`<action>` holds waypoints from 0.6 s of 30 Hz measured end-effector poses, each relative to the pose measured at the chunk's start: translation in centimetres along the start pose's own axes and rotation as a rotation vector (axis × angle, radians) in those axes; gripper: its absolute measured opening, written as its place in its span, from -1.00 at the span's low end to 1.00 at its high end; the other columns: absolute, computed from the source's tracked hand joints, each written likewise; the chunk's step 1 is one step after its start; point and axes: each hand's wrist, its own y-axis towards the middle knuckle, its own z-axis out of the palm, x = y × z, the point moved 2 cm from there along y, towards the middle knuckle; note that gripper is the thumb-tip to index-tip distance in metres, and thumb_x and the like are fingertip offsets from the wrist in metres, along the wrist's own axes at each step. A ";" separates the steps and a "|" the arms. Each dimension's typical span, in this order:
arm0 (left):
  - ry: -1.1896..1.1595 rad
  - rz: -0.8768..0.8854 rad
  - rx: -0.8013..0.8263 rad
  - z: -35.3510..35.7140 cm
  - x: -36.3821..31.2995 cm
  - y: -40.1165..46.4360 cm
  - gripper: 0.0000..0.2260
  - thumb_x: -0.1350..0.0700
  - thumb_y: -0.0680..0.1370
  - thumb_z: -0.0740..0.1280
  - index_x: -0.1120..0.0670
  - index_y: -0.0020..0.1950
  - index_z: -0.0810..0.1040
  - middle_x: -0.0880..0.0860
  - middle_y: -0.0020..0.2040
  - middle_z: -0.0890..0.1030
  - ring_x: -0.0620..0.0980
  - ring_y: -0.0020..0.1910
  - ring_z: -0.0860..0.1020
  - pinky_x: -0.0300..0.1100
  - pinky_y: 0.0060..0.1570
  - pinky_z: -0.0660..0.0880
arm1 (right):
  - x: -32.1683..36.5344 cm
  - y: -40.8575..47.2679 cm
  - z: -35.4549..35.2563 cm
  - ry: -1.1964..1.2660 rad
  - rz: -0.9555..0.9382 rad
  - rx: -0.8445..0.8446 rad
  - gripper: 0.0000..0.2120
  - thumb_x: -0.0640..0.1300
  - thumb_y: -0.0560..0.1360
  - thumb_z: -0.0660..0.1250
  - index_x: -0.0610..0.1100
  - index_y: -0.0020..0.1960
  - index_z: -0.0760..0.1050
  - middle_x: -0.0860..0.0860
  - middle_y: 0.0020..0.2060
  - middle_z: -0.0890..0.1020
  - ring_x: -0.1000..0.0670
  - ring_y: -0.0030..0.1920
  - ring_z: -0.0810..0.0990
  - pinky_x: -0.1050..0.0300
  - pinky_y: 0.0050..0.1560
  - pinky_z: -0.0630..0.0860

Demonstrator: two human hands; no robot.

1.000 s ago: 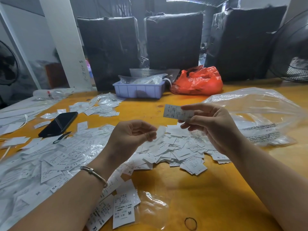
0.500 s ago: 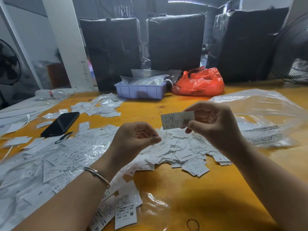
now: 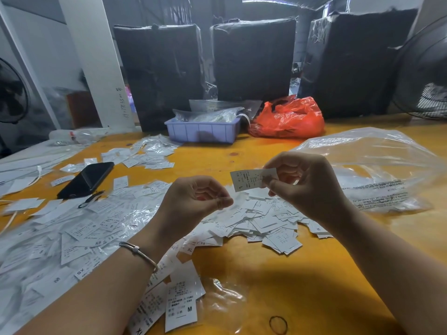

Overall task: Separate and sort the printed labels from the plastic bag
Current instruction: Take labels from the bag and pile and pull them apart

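Observation:
My right hand (image 3: 307, 187) pinches a white printed label marked L (image 3: 246, 180) by its right end and holds it above the table. My left hand (image 3: 196, 201) hovers lower left of it with its fingers curled and thumb against a fingertip. A faint blur shows under those fingertips, and I cannot tell whether anything is held. Below both hands lies a loose pile of labels (image 3: 268, 221). A large clear plastic bag (image 3: 377, 163) lies at the right. A wider spread of shiny sleeved labels (image 3: 72, 233) covers the left.
On the yellow table (image 3: 302, 274) lie a black phone (image 3: 87, 180), a sleeved M label (image 3: 181, 308) and a rubber band (image 3: 278, 325). A lilac tray (image 3: 200, 132), a red bag (image 3: 287, 119) and black wrapped bundles (image 3: 251, 59) stand at the back. A fan (image 3: 430, 76) is far right.
My right hand lowered the label a little and curled more tightly round its end. My left hand stayed nearly in place. The white piece seen by its fingertips a second ago no longer shows.

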 end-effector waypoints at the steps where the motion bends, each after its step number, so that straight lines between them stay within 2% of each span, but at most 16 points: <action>1: -0.001 0.000 0.004 0.0 0.0 0.0 -0.80 0.02 0.33 0.48 0.12 -0.16 0.66 -0.01 -0.23 0.70 -0.05 -0.21 0.66 -0.18 -0.10 0.62 | 0.0 0.0 0.0 0.006 -0.002 0.008 -0.87 -0.41 0.37 0.43 -0.21 -0.19 0.60 -0.03 -0.26 0.69 0.11 -0.30 0.67 0.20 -0.32 0.61; 5: -0.009 -0.012 0.019 0.0 0.1 0.0 -0.80 0.05 0.34 0.48 0.15 -0.14 0.67 0.00 -0.22 0.70 -0.03 -0.21 0.67 -0.19 -0.10 0.62 | 0.0 -0.1 0.1 0.014 -0.016 0.059 -0.87 -0.43 0.37 0.41 -0.24 -0.21 0.62 -0.04 -0.31 0.69 0.01 -0.36 0.66 0.02 -0.33 0.61; 8: -0.027 -0.033 0.020 0.1 0.1 0.0 -0.82 0.06 0.34 0.47 0.14 -0.16 0.67 0.02 -0.21 0.71 0.00 -0.21 0.67 -0.17 -0.11 0.63 | 0.0 -0.2 0.1 0.022 0.011 0.125 -0.83 -0.44 0.36 0.38 -0.19 -0.24 0.61 0.00 -0.32 0.68 0.01 -0.35 0.66 0.00 -0.33 0.62; 12: -0.053 -0.068 0.039 0.3 0.0 0.0 -0.81 0.06 0.33 0.47 0.16 -0.17 0.67 0.11 -0.19 0.71 0.05 -0.21 0.67 -0.06 -0.09 0.63 | -0.5 -0.2 0.5 0.034 0.057 0.187 -0.87 -0.44 0.38 0.36 -0.26 -0.23 0.62 -0.08 -0.34 0.67 -0.06 -0.38 0.64 -0.04 -0.35 0.61; 15: -0.059 -0.090 0.051 0.5 0.1 0.0 -0.89 0.14 0.37 0.49 0.17 -0.17 0.67 0.13 -0.20 0.71 0.09 -0.21 0.67 -0.04 -0.09 0.63 | -0.6 -0.2 0.9 0.077 0.090 0.214 -0.90 -0.46 0.38 0.36 -0.33 -0.20 0.62 -0.14 -0.34 0.67 -0.07 -0.40 0.64 0.01 -0.36 0.62; 18: -0.052 -0.100 0.064 0.7 0.2 0.0 -0.95 0.23 0.40 0.50 0.17 -0.17 0.68 0.10 -0.19 0.71 0.05 -0.20 0.68 -0.11 -0.10 0.64 | -0.5 -0.4 1.4 0.108 0.118 0.248 -0.89 -0.49 0.38 0.36 -0.37 -0.16 0.62 -0.19 -0.33 0.67 -0.07 -0.39 0.64 0.12 -0.34 0.61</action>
